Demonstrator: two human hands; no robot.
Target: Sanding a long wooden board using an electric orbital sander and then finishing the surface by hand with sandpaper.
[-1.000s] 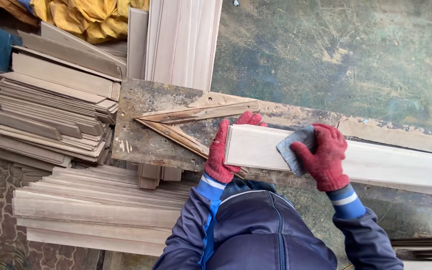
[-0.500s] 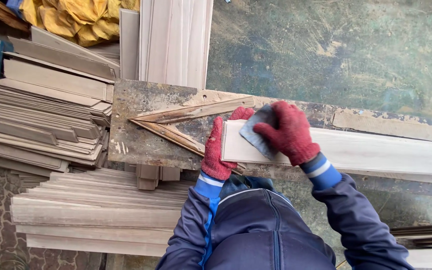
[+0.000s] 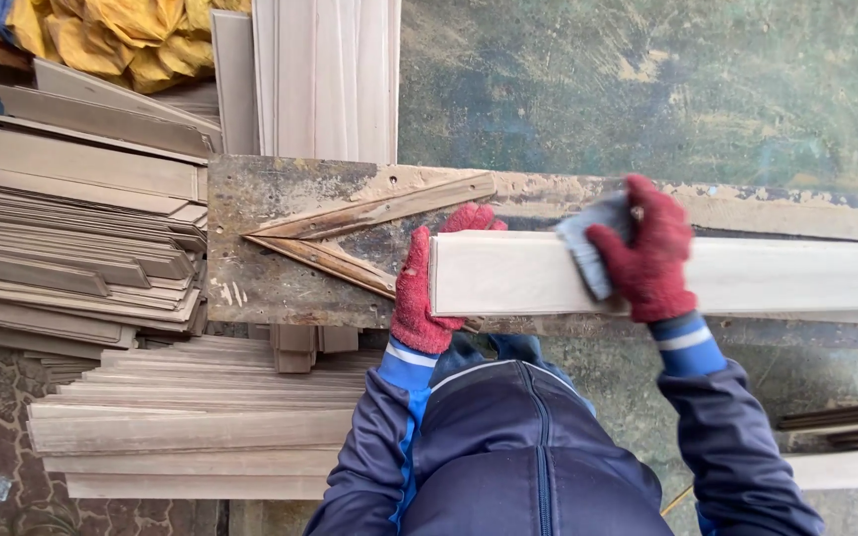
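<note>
A long pale wooden board [image 3: 508, 274] lies across a worn workbench [image 3: 270, 199]. My left hand [image 3: 421, 288], in a red knit glove, grips the board's left end. My right hand [image 3: 647, 253], also in a red glove, presses a grey piece of sandpaper [image 3: 588, 243] onto the board's top face, right of its left end. The right hand is blurred with motion. Two thin wooden strips [image 3: 350, 233] form a V on the bench just left of the board's end.
Stacks of thin wooden boards [image 3: 81, 218] fill the left side, with more long boards [image 3: 191, 417] lower down. Upright planks [image 3: 320, 79] stand at the top. A yellow cloth [image 3: 121, 30] lies at top left. Green stained floor [image 3: 647, 89] stretches behind the bench.
My right hand with the sandpaper slid left toward the board's end, then back to the right along the board. My left hand kept its grip on the end.
</note>
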